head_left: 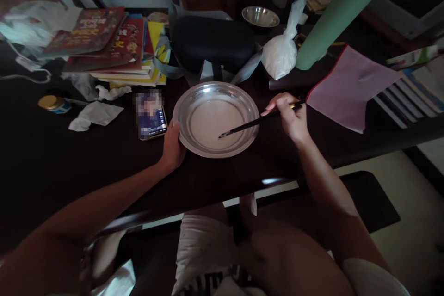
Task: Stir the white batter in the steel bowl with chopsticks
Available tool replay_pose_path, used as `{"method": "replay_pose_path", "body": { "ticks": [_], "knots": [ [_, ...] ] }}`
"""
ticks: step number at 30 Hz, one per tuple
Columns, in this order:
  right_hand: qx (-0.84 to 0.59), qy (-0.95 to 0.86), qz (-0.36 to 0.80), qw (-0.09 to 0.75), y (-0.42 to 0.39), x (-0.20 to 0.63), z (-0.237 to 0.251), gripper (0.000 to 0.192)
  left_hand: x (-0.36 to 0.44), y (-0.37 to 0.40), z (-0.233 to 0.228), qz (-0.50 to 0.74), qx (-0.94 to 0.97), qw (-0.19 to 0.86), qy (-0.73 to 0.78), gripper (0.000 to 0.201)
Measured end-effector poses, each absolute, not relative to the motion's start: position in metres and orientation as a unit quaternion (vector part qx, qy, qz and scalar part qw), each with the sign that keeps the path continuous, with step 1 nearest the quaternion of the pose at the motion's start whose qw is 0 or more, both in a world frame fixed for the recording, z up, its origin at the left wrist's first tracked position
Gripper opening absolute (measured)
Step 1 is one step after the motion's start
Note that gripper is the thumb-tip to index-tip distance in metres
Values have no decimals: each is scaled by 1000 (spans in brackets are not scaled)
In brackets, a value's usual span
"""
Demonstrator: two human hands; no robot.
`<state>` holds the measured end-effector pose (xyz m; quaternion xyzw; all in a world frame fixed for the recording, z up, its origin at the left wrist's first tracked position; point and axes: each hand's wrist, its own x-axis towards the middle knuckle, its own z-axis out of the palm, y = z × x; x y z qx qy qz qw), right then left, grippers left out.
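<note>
- My left hand [172,145] is gripping the metal dish's [194,143] near-left rim, steadying it on the dark table [69,162].
- My right hand [290,118] is pinching chopsticks [256,122], angling their tips into the pale liquid [213,120].

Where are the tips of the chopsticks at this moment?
In the head view, the chopsticks, held by the right hand, reach into the metal plate, tips in its pale liquid, right of centre.

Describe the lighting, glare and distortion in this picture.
Head view: dim overall, the dark table swallows detail; daylight glares off the floor at right and glints on the metal pan; wide-angle bending curves the table edge; the phone screen is blurred out.
</note>
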<state>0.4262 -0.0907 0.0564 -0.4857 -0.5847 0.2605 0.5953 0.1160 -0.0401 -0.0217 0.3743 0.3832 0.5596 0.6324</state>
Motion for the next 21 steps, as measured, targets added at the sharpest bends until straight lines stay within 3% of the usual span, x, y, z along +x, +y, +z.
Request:
{"method": "replay_pose_path", "body": {
  "ticks": [5, 12, 17, 21],
  "knots": [
    [-486, -645, 262, 528, -88, 421, 52, 42, 116, -42, -15, 557, 377, 623, 398, 37],
    [-498, -548, 241, 628, -95, 432, 49, 59, 114, -40, -20, 555, 388, 619, 397, 38],
    [-493, -593, 280, 573, -106, 418, 38, 40, 114, -39, -22, 555, 391, 623, 390, 35],
    [-522, -519, 216, 641, -111, 412, 38, 47, 114, -39, -22, 554, 395, 620, 391, 39]
  ]
}}
